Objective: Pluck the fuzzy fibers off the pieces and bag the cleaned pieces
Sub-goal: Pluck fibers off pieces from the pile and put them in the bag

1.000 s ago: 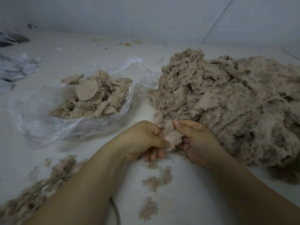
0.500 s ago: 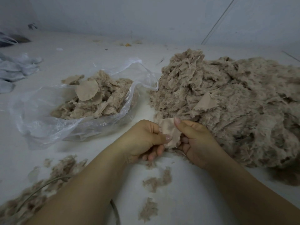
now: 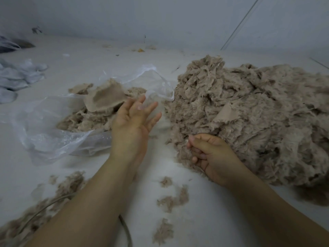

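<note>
A white work surface [image 3: 85, 56] carries everything. A large heap of fuzzy beige pieces [image 3: 258, 118] is piled at the right, and a clear plastic bag [image 3: 46, 129] holding beige pieces is laid open at the left. Plucked fiber tufts [image 3: 173, 199] are scattered along the near edge, where a grey cable [image 3: 126, 230] is seen. Pale grey cloths [image 3: 16, 77] are heaped far left.

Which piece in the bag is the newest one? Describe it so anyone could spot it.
Start at the clear plastic bag left of the big fuzzy pile. On top of the tan scraps inside, just beyond the open left hand, sits a curved tan piece. Unlike the shaggy scraps beneath it, it shows a smooth, bare face with only a thin fringe at its edge.
</note>
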`<state>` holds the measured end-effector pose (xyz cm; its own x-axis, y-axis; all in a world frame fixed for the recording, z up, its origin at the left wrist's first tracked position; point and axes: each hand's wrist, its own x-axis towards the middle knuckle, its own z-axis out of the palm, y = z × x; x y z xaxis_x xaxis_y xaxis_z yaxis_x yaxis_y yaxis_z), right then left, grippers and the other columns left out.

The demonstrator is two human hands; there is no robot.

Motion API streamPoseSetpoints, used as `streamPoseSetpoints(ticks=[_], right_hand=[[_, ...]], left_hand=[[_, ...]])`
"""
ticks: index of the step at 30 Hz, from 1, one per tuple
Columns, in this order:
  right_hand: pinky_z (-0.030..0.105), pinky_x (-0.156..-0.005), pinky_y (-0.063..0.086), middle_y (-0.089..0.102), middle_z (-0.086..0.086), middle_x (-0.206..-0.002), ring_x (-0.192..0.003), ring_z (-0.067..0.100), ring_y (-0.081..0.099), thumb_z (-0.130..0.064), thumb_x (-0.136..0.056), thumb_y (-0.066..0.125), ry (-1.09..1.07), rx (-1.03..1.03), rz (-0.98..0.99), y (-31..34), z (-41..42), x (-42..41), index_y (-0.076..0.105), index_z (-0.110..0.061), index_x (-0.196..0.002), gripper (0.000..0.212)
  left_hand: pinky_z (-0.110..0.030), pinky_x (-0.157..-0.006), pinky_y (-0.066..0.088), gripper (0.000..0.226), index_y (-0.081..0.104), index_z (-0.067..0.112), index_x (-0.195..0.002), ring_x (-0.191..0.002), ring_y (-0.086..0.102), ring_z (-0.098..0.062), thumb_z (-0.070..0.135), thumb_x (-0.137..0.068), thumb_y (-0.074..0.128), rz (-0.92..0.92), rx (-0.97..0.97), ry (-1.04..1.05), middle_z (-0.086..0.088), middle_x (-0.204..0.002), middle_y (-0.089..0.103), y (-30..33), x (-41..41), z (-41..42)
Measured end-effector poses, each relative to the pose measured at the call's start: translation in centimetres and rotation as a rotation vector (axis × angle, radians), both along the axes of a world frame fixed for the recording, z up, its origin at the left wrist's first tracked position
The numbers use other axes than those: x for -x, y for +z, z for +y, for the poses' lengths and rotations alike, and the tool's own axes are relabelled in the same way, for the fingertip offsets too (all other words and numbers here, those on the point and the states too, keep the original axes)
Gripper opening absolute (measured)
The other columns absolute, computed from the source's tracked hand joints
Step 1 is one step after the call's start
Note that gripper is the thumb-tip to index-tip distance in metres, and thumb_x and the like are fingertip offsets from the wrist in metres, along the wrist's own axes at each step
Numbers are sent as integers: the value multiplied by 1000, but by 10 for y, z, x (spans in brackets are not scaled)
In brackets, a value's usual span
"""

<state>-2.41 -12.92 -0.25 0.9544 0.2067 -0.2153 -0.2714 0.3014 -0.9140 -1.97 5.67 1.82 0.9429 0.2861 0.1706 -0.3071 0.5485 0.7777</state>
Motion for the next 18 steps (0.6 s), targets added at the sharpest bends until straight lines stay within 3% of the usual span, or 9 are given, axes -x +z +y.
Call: streamPoseSetpoints(ticks=[2, 4, 5, 6, 8, 11, 12, 14, 18], right_hand=[[19, -43, 42, 35, 0, -51, -38, 3, 30, -11, -97, 57, 1, 6, 7, 1, 1, 0, 60, 0, -75, 25], [19, -43, 42, 36, 0, -52, -38, 4, 30, -12, -96, 57, -2, 2, 8, 1, 1, 0, 61, 0, -76, 24], [19, -43, 42, 35, 1, -52, -38, 4, 30, -12, -97, 57, -4, -2, 7, 1, 1, 0, 61, 0, -76, 24], [18, -42, 42, 33, 2, -54, -38, 4, 30, -12, -97, 57, -3, -6, 6, 0, 1, 0, 61, 0, -76, 24], [18, -42, 41, 31, 3, -56, -38, 3, 30, -11, -97, 56, 2, -17, 4, 0, 1, 0, 61, 0, -75, 26], [18, -42, 42, 31, 3, -57, -38, 3, 31, -12, -97, 57, 12, -23, -3, 0, 1, 1, 63, -1, -73, 26], [18, -43, 42, 31, 3, -57, -39, 4, 31, -12, -96, 57, 13, -24, -3, -1, 1, 0, 64, -2, -73, 27], [19, -43, 42, 31, 2, -56, -38, 4, 31, -13, -96, 58, 15, -24, 3, -1, 0, 0, 66, -2, -72, 27], [19, -43, 42, 37, -2, -53, -39, 3, 34, -20, -92, 61, 38, -26, 9, 0, 1, -1, 69, -3, -78, 24]], left_hand=[[-37, -63, 56, 20, 55, 4, -115, -77, 72, -23, 3, -95, 58, 93, -147, 3, -7, -94, 71, -5, 0, -6], [-29, -51, 46, 9, 66, 14, -90, -49, 58, -11, 6, -93, 62, 189, -604, 76, 3, -63, 64, -14, -2, -13], [-26, -51, 43, 11, 67, 20, -86, -46, 54, -6, 11, -91, 66, 218, -812, 91, 7, -63, 62, -20, -4, -15], [-25, -54, 45, 11, 66, 25, -92, -50, 54, -3, 16, -89, 70, 227, -943, 68, 10, -71, 62, -22, -4, -18], [-20, -66, 47, 33, 65, 26, -116, -69, 59, -6, 19, -84, 73, 184, -1195, 6, 5, -93, 58, -26, -6, -22], [-29, -74, 49, 24, 73, 19, -104, -80, 58, -17, 11, -83, 65, 59, -1569, -7, -2, -90, 58, -25, -5, -24], [-35, -72, 51, 15, 74, 15, -93, -77, 59, -20, 9, -84, 64, 48, -1553, 12, -3, -83, 61, -25, -6, -25], [-40, -67, 55, 14, 70, 11, -77, -66, 62, -21, 7, -88, 64, 90, -1291, 37, -2, -69, 65, -25, -6, -27], [-30, -47, 49, 21, 69, 12, -73, -51, 56, -20, 2, -91, 63, 112, -635, -106, -4, -60, 62, -15, 1, -28]])
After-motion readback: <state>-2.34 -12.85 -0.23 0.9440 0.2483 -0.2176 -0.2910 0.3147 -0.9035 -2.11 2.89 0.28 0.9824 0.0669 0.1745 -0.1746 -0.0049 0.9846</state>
